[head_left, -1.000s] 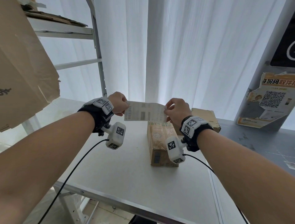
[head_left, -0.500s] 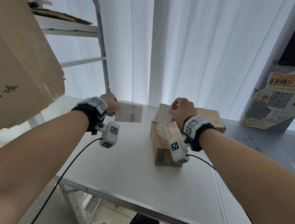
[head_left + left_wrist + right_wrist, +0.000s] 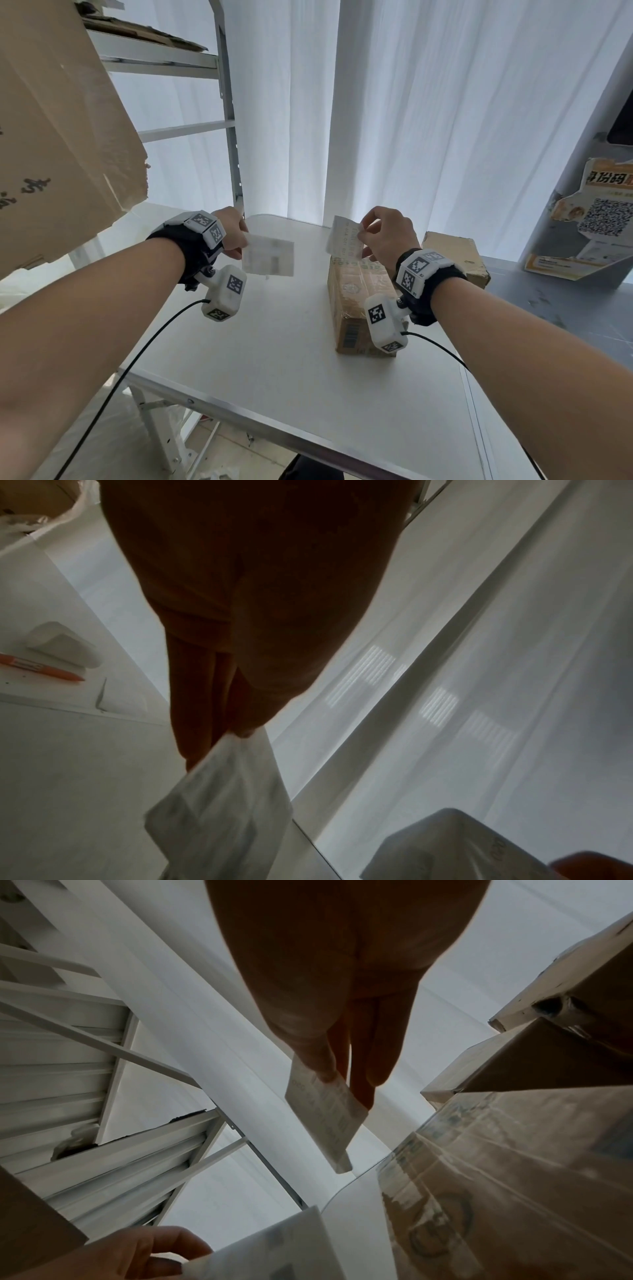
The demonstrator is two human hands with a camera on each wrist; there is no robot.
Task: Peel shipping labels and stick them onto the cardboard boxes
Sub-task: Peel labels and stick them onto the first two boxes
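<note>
— Holding two papers now, one in each hand. See? The right hand (image 3: 383,236) pinches the label (image 3: 344,240) by its top edge, with thumb and fingers closed on it. It hangs just above the taped box (image 3: 359,291) on the white table (image 3: 274,359).

— And the left hand (image 3: 233,236)?

— It pinches the other sheet (image 3: 269,255), out to the left over the table. I think that one is the backing paper, but it is blurry, so I am not sure.

— What could go wrong?

— The label is thin and floppy. It hangs from one edge only. If it swings, the sticky side could fold and stick to itself. Then it gets wrinkles.

— Could it stick to the fingers?

— Yes, maybe. Then it pulls up again when the hand lets go.

— And the box?

— The top looks shiny with tape. If the label lands crooked, or half over the edge, it is hard to lift off again. One corner could touch too soon, too.

— What about the other box (image 3: 452,253)?

— It sits behind the right wrist, close by. The hand could bump it.

— And the loose sheet?

— If it drifts back, it could catch the sticky label.
</note>
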